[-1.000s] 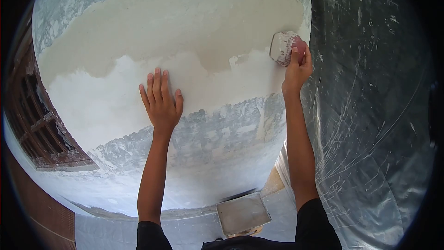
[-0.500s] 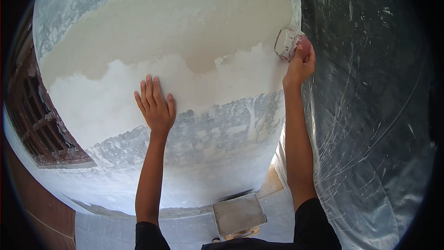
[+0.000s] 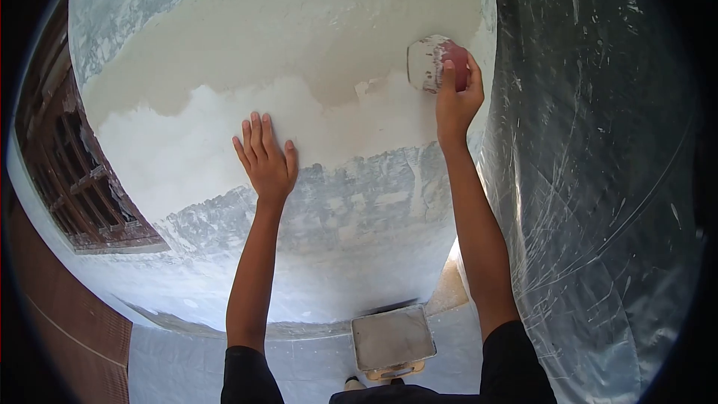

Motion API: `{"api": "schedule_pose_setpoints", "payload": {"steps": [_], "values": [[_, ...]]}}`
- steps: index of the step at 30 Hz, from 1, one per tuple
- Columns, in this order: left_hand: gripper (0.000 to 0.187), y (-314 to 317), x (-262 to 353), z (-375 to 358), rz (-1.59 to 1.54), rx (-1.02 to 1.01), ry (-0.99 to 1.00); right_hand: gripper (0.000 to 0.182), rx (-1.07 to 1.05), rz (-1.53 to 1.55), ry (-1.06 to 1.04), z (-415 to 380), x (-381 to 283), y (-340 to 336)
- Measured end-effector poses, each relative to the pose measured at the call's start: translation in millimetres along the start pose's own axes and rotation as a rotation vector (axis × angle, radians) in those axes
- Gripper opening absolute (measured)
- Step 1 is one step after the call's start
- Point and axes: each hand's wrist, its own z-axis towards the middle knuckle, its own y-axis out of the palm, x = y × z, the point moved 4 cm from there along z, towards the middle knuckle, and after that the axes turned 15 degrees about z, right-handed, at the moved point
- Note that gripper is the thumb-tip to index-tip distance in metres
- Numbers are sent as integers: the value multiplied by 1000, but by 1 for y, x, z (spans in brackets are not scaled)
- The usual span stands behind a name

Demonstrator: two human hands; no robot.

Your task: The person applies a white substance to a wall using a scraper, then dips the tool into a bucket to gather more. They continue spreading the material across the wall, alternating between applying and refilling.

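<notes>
A pale wall [image 3: 161, 157] with a wide damp beige coat of putty [image 3: 254, 26] across its upper part stands before me. My left hand [image 3: 269, 167] lies flat on the whitish band under the beige coat, fingers stretched out. At the wall's right side, my right hand [image 3: 458, 105] grips a red putty scraper [image 3: 437, 63] smeared with whitish putty. The scraper's broad edge faces left and seems to meet the wall over the beige area. My palm hides part of its grip end.
Dark plastic sheeting [image 3: 591, 202] hangs along the right. A brown wooden window grille [image 3: 86, 179] sits at the left. Below, a rectangular tray [image 3: 393, 337] of greyish material rests on a small support by the wall's foot. Light sheeting [image 3: 224, 366] covers the floor.
My right hand has moved left with the scraper, away from the wall's right edge. The view has shifted slightly; my left hand stays flat on the wall.
</notes>
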Motion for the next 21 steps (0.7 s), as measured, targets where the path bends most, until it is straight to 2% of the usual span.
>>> {"api": "schedule_pose_setpoints", "payload": {"steps": [2, 3, 5, 6, 8, 9, 11, 12, 14, 16, 19, 21], "values": [[59, 0, -1, -1, 8, -5, 3, 44, 207, 319, 18, 8, 1, -21], [59, 0, -1, -1, 9, -5, 2, 44, 207, 319, 17, 5, 0, -20], [59, -1, -1, -2, 0, -4, 2, 43, 96, 295, -12, -9, -4, -12], [58, -1, -1, -1, 0, -2, 0, 41, 36, 169, 6, -21, -6, -4], [58, -1, 0, -1, -12, 3, 2, 40, -161, -46, -98, -44, -14, 15], [58, -1, 0, -1, -16, 8, 1, 40, -155, -51, -103, -45, -14, 15], [57, -2, -3, -1, -23, 17, 1, 40, -299, -233, -187, -47, -15, 25], [57, -2, -3, -2, -23, 13, 6, 41, -169, -173, -78, -38, -3, 15], [57, -2, -4, -4, -32, 13, 5, 41, 116, 14, 9, -11, 18, -12], [57, -3, -5, -6, -28, 7, 24, 38, 301, 288, 80, 2, 21, -38], [58, -2, -7, -9, -57, -9, 34, 34, 394, 329, 178, -6, 15, -63], [58, -5, -7, -9, -93, -14, 33, 34, 362, 297, 201, -24, 16, -69]]}}
